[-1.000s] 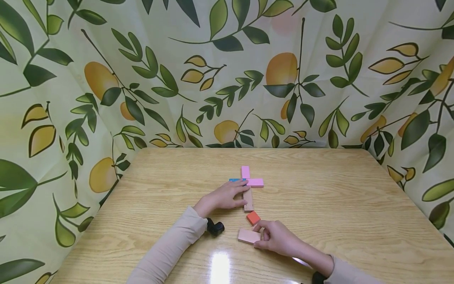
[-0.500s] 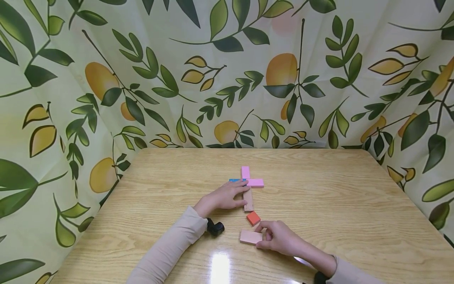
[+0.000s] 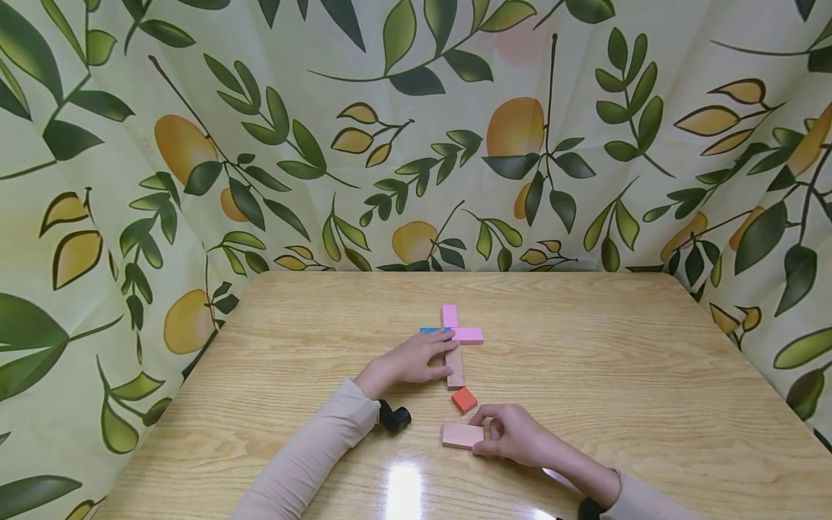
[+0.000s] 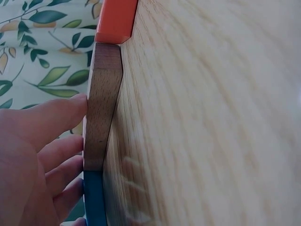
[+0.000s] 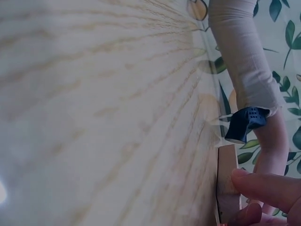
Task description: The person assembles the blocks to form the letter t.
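Note:
My left hand (image 3: 414,359) rests with extended fingers on a plain wooden block (image 3: 456,370) and the near part of a blue block (image 3: 427,330). In the left wrist view the thumb and fingers touch the upper face of that wooden block (image 4: 103,108), which lies between the blue block (image 4: 95,197) and a red-orange block (image 4: 116,21). Nearer to me, my right hand (image 3: 516,435) pinches the right end of a pale pinkish wooden block (image 3: 459,434) between thumb and fingers. This block lies flat, slightly apart from the tilted red-orange block (image 3: 464,400).
Two pink blocks, one lengthwise (image 3: 450,315) and one crosswise (image 3: 469,335), lie beyond the left fingers. All blocks are on a wood-grain table (image 3: 585,361). A leaf-patterned cloth (image 3: 416,144) hangs behind it. A black wrist camera (image 3: 395,417) sits under the left wrist.
My right hand has shifted slightly right with the pale pinkish block, away from its former place. The left hand and the other blocks stay where they were.

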A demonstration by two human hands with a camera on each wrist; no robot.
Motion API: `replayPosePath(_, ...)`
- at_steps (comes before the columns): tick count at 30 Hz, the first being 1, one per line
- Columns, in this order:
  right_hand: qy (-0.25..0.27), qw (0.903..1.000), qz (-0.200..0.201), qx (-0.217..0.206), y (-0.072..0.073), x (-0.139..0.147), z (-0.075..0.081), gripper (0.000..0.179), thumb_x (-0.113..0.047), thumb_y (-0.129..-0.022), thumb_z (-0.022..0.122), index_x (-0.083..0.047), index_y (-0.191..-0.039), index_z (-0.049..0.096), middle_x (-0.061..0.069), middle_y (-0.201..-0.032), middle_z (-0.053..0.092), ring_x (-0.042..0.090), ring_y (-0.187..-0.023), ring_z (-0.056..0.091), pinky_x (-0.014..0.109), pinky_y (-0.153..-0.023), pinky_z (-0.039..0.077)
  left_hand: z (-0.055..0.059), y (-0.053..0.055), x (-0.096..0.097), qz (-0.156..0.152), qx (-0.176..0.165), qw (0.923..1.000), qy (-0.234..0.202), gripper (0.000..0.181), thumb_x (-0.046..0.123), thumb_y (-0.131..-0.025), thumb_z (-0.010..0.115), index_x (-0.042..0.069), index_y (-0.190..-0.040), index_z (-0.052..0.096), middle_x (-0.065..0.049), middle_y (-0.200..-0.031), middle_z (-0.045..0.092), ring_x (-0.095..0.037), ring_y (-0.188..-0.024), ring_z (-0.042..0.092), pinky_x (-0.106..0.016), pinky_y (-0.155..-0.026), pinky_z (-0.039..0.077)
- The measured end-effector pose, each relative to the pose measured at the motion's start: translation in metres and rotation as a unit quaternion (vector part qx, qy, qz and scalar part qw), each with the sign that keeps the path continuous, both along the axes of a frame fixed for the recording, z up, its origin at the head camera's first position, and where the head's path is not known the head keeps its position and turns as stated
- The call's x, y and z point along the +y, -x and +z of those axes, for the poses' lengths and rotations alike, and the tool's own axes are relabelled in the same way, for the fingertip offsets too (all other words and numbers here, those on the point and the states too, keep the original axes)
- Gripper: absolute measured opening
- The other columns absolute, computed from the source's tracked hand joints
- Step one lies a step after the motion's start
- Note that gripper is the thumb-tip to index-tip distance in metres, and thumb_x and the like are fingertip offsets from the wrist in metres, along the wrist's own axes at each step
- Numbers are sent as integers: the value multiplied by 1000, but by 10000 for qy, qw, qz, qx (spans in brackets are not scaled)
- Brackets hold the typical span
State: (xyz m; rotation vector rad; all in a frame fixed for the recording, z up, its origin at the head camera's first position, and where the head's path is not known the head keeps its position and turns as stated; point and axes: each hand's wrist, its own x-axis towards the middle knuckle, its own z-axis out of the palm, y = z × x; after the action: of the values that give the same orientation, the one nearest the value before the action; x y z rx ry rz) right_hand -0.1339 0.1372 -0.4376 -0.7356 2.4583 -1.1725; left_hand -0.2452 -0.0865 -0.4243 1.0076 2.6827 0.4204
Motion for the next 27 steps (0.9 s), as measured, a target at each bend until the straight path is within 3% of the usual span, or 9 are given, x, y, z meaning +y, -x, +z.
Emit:
replayPosePath(12, 228, 9988, -132, -421, 2, 5, -1, 24, -17, -80, 76, -5, -98, 66, -12, -54, 43, -4, -45, 38, 10, -42, 29, -2, 2, 0, -87, 134, 9999, 37, 57, 39, -97, 54, 17, -148, 41, -3, -161, 29, -22, -151, 25, -47, -125, 21)
replayPosePath(27, 217, 9988, -175, -402, 3, 12, -2, 25, -16, -79, 77, -4, -98, 67, -11, -55, 46, -4, -45, 39, 11, -41, 30, -2, 1, 0, -75, 124, 9999, 10, 57, 39, -97, 53, 17, -148, 40, -2, -161, 29, -23, -151, 24, -45, -125, 21)
